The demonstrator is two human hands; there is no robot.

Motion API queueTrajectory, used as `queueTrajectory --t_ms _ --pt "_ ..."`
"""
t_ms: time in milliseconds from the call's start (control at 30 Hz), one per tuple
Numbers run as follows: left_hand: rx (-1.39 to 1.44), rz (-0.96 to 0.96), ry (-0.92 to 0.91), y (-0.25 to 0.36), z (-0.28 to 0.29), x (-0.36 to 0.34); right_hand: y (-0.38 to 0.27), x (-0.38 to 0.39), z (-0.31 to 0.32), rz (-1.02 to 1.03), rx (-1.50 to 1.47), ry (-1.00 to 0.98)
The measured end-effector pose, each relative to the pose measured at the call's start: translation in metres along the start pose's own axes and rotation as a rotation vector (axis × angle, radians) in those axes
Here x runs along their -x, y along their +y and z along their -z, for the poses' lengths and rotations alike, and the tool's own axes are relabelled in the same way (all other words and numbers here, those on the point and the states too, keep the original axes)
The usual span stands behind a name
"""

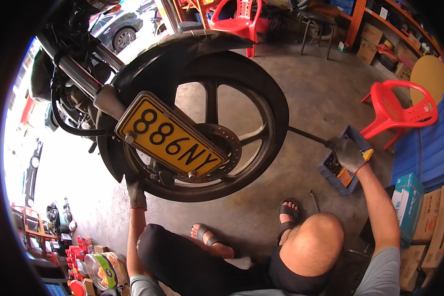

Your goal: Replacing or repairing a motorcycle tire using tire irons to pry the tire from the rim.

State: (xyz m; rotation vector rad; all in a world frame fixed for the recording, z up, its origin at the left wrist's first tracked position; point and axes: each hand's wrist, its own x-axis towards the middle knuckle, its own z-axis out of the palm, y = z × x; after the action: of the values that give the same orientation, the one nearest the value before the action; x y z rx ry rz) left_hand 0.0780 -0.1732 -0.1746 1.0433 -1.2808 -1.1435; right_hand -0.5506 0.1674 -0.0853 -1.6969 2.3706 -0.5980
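Note:
A motorcycle's front wheel [211, 101] with dark spokes hangs in front of me, its black tyre [276, 93] facing me. My left hand [136, 195], in a grey glove, grips the tyre's lower left edge; its fingertips are partly hidden there. My right hand [348, 155], also gloved, is closed round a long dark metal bar [308, 135]. The bar's far end meets the tyre's right edge, and its tip cannot be made out. A yellow number plate [170, 138] on the fork side covers part of the perforated brake disc [234, 148].
Below my right hand stands a blue crate [325, 172] of tools and small parts. A spanner [314, 201] lies on the floor by my right foot. Red plastic chairs [394, 111] stand at right and back. Cardboard boxes [426, 214] line the right side; jars [103, 271] crowd the lower left.

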Motion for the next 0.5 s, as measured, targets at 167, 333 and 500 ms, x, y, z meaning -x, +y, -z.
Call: queueTrajectory --t_ms 167,333,500 --pt "0.012 0.03 -0.038 0.008 -0.004 0.003 0.005 -0.027 0.013 0.001 0.045 -0.041" --pt "-0.051 0.059 0.002 0.004 0.0 0.001 -0.009 -0.026 0.019 0.157 0.215 -0.03" --pt "-0.016 0.108 0.01 0.007 -0.007 0.004 -0.037 0.003 0.012 -0.01 0.165 -0.058"
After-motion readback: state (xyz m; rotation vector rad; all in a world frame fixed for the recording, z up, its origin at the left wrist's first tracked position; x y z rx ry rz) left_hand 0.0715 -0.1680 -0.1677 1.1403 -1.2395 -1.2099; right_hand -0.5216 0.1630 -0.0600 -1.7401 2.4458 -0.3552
